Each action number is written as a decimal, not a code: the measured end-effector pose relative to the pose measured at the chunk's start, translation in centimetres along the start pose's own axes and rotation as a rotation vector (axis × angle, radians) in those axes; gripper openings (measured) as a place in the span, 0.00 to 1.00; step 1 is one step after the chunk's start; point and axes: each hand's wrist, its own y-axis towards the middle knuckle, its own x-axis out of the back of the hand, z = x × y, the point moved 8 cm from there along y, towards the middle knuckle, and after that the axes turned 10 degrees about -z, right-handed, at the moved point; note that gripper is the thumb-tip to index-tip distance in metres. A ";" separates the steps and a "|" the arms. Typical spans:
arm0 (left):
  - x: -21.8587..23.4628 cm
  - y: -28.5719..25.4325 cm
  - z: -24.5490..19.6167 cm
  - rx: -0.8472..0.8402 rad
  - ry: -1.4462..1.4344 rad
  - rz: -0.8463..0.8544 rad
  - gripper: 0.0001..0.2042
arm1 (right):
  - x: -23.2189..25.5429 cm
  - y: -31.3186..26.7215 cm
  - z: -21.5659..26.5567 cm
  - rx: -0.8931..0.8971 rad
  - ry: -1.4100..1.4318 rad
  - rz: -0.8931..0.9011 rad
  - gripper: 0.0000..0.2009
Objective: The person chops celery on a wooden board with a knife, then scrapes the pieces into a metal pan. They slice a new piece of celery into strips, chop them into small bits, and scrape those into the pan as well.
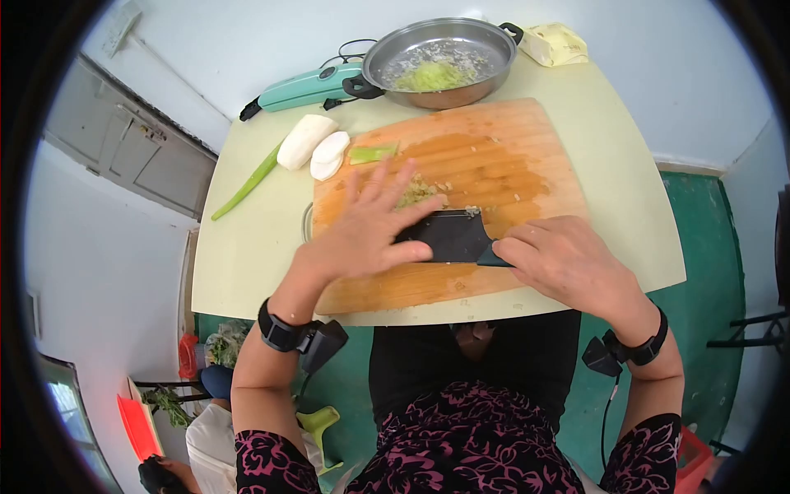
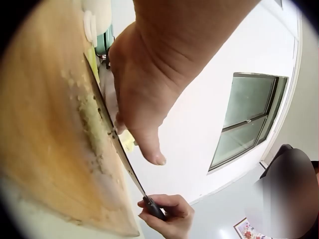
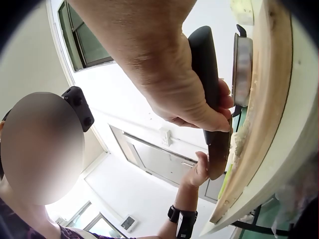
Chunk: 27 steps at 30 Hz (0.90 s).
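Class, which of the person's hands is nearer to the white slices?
Left. The left hand spreads over the board close by the slices; the right hand grips the knife farther away, toward the board's right side.

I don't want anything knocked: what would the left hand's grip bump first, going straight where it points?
Probably the green stalk piece on the board, just ahead of the left grip; depth is unclear, so the grip might pass above.
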 end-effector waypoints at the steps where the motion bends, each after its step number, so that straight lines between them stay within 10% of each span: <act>1: 0.3 -0.4 1.0 0.038 0.007 -0.006 0.38 | 0.0 -0.1 0.0 -0.001 -0.002 0.011 0.08; 8: -0.2 0.7 -3.6 -0.161 0.037 0.008 0.40 | -0.3 0.6 0.4 0.014 0.003 0.012 0.07; 27: 0.0 -1.6 2.3 0.099 0.037 -0.020 0.44 | 1.7 -1.3 -0.9 -0.111 -0.028 0.058 0.09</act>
